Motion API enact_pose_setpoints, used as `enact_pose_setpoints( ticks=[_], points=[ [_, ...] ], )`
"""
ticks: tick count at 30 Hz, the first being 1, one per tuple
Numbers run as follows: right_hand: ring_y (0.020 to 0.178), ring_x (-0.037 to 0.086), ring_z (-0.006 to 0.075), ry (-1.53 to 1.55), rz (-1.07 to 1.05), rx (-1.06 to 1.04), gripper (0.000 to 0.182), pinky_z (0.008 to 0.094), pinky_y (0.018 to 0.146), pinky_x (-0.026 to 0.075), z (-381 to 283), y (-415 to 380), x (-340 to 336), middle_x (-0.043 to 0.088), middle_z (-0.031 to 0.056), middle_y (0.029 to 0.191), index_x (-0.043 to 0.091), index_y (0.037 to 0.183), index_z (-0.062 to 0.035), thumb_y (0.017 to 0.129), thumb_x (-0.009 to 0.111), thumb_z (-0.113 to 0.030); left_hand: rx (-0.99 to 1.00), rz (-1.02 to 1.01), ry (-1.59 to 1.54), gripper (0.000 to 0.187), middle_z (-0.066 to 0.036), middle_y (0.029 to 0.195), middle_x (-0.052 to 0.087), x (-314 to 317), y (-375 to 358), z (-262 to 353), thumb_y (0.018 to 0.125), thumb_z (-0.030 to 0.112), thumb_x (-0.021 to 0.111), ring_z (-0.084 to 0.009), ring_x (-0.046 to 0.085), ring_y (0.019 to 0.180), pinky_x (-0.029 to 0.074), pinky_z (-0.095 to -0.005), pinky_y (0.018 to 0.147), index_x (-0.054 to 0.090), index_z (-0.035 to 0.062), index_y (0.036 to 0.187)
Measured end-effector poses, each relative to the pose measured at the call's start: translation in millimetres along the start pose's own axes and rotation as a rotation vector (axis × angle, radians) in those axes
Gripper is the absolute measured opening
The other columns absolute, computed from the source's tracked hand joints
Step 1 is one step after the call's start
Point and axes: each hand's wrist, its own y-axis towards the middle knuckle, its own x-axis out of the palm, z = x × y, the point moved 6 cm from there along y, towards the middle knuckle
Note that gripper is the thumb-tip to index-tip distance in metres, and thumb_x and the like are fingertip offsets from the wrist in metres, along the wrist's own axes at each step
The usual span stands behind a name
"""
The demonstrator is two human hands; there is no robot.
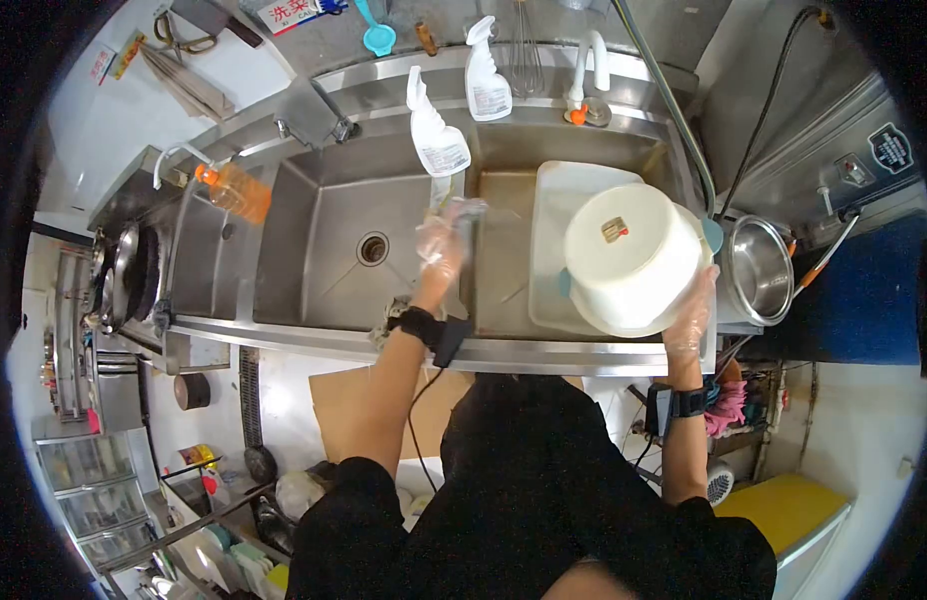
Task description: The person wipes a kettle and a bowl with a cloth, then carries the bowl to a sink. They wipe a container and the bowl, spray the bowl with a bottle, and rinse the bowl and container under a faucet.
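A large white round tub [624,255], with a small label on its upward face and teal handles at its sides, is tilted over the right sink basin. My right hand [692,315], in a clear plastic glove, grips the tub at its lower right edge. Beneath it lies a white rectangular basin [556,185]. My left hand [441,250], also gloved in clear plastic, is over the divider between the middle and right basins. Motion smears its fingers. A crumpled cloth [392,315] lies at the sink's front edge beside my left wrist.
Two white spray bottles [439,135] [487,80] stand behind the divider, near a whisk [525,55] and a white faucet [590,65]. An orange bottle [239,193] lies in the left basin. Steel pots [759,265] are stacked right of the sink.
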Motion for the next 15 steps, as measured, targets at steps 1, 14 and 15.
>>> enact_pose_setpoints(
  ticks=[1,14,15],
  points=[
    [0.120,0.040,0.0274,0.373,0.161,0.418,0.053,0.0336,0.103,0.031,24,1,1,0.039,0.0203,0.131,0.026,0.134,0.0061,0.093,0.041,-0.024,-0.003,-0.008,0.007,0.037,-0.016,0.099,0.056,-8,0,-8,0.081,0.011,0.050,-0.0344,0.057,0.078,0.047,-0.0453,0.068,0.052,0.0193,0.117],
    [0.070,0.057,0.0194,0.489,-0.126,0.946,0.043,0.0317,0.066,0.048,41,8,17,0.060,0.0102,0.084,0.054,0.106,0.0032,0.088,0.057,-0.036,-0.025,-0.490,0.192,0.058,-0.017,0.122,0.049,-12,-34,18,0.074,0.036,0.061,-0.0399,0.051,0.103,0.043,-0.0456,0.086,0.044,0.0209,0.128],
    [0.070,0.058,0.0211,0.378,-0.165,0.843,0.044,0.0324,0.066,0.049,39,11,23,0.061,0.0121,0.084,0.054,0.106,0.0029,0.088,0.057,-0.037,-0.117,-0.495,0.155,0.060,-0.019,0.122,0.049,-13,-31,27,0.074,0.037,0.061,-0.0406,0.051,0.102,0.043,-0.0466,0.085,0.042,0.0226,0.130]
  ],
)
